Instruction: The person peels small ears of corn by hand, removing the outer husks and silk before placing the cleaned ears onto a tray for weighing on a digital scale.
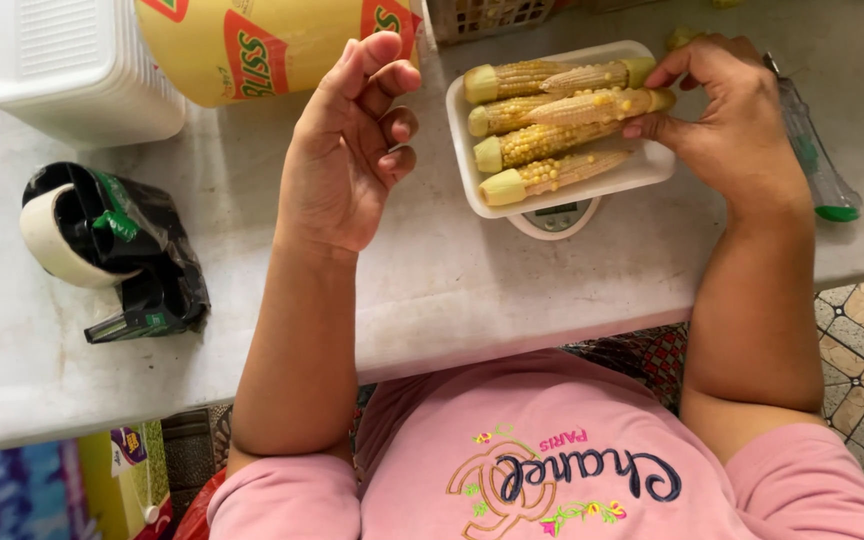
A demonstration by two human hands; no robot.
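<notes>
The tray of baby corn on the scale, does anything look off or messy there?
Slightly. The white tray sits skewed on the small scale, overhanging it all round. The baby corn cobs are stacked unevenly, with the tips at the right hand. Nothing looks spilled or damaged.

Both forearms reached up from the body at six o'clock, hands apart.

The left hand [344,150] stood toward eleven o'clock, palm turned inward to the right, its grip loose and empty: fingers curled halfway, thumb uppermost, nothing between them. The right hand [730,115] lay toward one o'clock, back of the hand up, wrist bent left, fingertips [642,128] pinched together and pointing toward nine o'clock. Both elbows were bent, and pink sleeves covered the upper arms.
</notes>
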